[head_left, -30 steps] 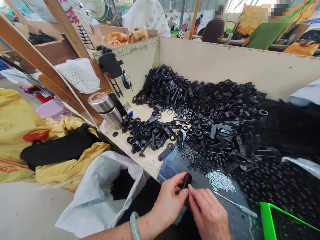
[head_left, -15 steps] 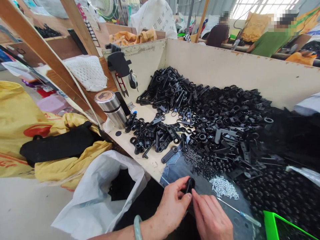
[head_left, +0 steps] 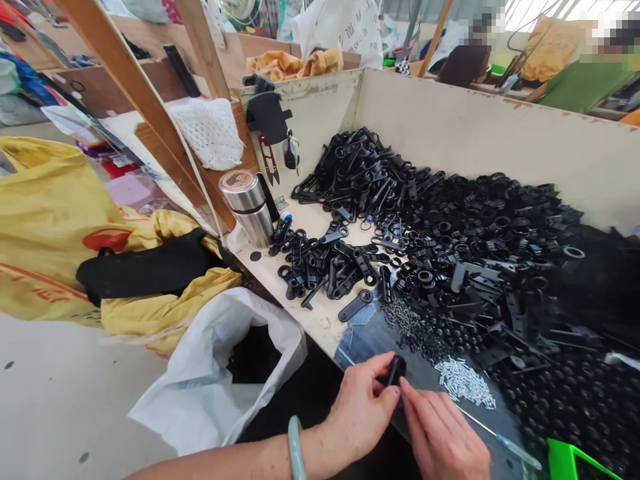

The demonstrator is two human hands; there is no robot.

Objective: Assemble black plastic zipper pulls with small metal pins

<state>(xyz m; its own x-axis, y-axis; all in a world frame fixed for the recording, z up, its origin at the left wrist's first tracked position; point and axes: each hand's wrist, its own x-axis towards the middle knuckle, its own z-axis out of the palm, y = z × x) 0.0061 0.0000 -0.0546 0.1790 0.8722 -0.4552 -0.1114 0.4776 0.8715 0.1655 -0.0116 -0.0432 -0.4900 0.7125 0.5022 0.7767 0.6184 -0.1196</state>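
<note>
My left hand (head_left: 363,407) pinches a small black plastic part (head_left: 397,369) between thumb and fingers at the near edge of the work table (head_left: 320,319). My right hand (head_left: 443,437) is closed beside it, its fingertips pressed against the same part; whether they hold anything small is hidden. A green bangle (head_left: 295,448) circles my left wrist. Just beyond the hands lie a little heap of short silvery pins (head_left: 465,383) and a patch of tiny dark springs (head_left: 407,325). A thin screwdriver (head_left: 500,440) lies to the right of my right hand.
Heaps of black plastic parts (head_left: 450,240) fill the walled table. A steel flask (head_left: 249,207) stands at its left corner, thread snips (head_left: 269,160) hang on the wall. A white sack (head_left: 210,373) gapes below the table edge, yellow sacks (head_left: 55,220) lie left, a green tray (head_left: 580,463) sits right. Two people sit beyond.
The view has swung left and down, so everything sits further right in the picture. Both hands stay together on the black part, with only slight finger movement.
</note>
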